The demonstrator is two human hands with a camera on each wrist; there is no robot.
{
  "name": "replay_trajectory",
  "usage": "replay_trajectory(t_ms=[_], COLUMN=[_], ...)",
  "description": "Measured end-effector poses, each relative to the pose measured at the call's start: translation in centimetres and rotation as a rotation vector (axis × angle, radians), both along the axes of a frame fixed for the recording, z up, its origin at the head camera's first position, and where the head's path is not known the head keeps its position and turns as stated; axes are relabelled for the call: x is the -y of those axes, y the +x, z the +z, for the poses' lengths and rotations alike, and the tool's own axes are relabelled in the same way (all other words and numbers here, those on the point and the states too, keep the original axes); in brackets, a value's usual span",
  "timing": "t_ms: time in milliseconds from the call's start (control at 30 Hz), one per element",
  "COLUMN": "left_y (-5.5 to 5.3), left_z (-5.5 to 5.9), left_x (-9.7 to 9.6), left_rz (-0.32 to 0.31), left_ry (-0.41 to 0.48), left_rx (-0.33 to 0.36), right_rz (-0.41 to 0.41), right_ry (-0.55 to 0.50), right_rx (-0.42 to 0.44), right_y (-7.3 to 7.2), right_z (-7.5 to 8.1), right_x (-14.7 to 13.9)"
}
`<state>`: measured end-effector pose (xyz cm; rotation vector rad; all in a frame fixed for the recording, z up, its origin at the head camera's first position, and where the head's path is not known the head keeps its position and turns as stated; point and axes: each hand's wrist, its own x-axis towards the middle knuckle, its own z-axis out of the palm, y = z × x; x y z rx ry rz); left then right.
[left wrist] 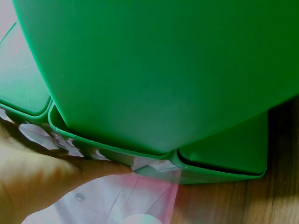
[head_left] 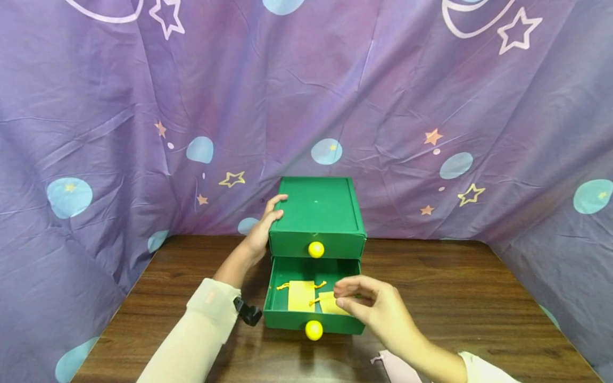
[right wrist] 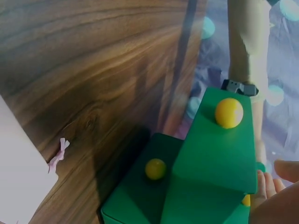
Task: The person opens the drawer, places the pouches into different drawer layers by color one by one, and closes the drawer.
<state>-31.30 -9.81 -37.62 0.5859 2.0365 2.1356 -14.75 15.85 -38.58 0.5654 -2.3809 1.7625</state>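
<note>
A green two-drawer cabinet point(head_left: 316, 205) has its lower drawer point(head_left: 287, 319) pulled out. Inside that drawer lie a yellow drawstring pouch point(head_left: 300, 298) and, to its right, a second yellow pouch point(head_left: 330, 304), partly hidden by fingers. My right hand point(head_left: 380, 303) hovers over the drawer's right side, fingers bent loosely and thumb apart, with nothing seen between them. At the cabinet's left side, my left hand point(head_left: 261, 231) rests against the wall with fingertips at the top edge. The left wrist view shows an outstretched finger point(left wrist: 100, 170) along the green side.
A pale pink drawstring pouch point(head_left: 397, 367) lies on the wooden table point(head_left: 440, 298) in front and to the right. The upper drawer, with a yellow knob point(head_left: 316, 249), is pushed in. Behind the table hangs a purple patterned cloth point(head_left: 306, 106).
</note>
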Motion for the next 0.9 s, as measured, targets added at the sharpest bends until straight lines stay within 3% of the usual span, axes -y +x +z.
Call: replay_trajectory(t_ms=[133, 433, 733, 900], left_y=[0.0, 0.0, -0.1, 0.0], left_z=[0.0, -0.1, 0.0, 0.0], left_x=[0.0, 0.0, 0.0, -0.1], left_rz=[-0.002, 0.003, -0.004, 0.001], left_ry=[0.004, 0.006, 0.002, 0.003], left_rx=[-0.002, -0.004, -0.007, -0.012], right_rz=[0.022, 0.097, 0.209, 0.213], right_ry=[-0.003, 0.04, 0.015, 0.053], right_rx=[-0.014, -0.138, -0.083, -0.095], right_y=[0.8, 2.4, 3.4, 3.5], right_z=[0.2, 0.1, -1.4, -2.3], right_x=[0.2, 0.6, 0.9, 0.8])
